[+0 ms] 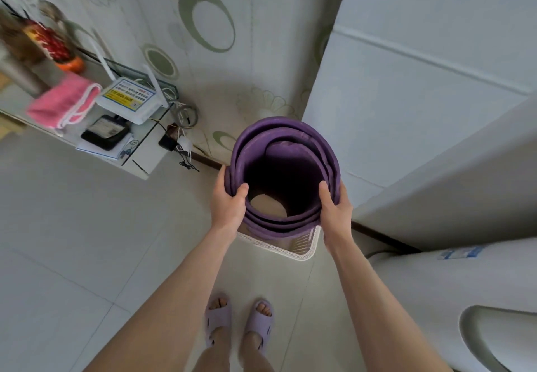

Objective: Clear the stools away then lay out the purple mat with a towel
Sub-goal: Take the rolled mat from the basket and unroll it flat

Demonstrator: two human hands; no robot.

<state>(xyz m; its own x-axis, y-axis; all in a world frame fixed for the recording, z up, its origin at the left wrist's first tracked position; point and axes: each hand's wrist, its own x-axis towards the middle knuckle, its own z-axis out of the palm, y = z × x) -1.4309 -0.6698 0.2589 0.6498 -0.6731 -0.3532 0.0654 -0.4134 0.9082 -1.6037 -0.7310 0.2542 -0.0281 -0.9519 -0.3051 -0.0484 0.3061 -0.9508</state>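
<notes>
My left hand (pixel 228 197) and right hand (pixel 334 206) each grip the top rim of the rolled purple mat (pixel 286 139), on opposite sides of the opening. My thumbs are hooked inside and my fingers wrap the outer coil. The roll sits between my 2 hands, and its long axis runs straight down from them into the white basket (pixel 290 251) below my wrists. Neither hand is nearer, as both sit level on the rim. I judge the lift has to go straight up along that axis so the foot clears the basket wall before I tip it. The pink towel (pixel 62 104) lies well apart, off beyond my left hand. I see no stools.
</notes>
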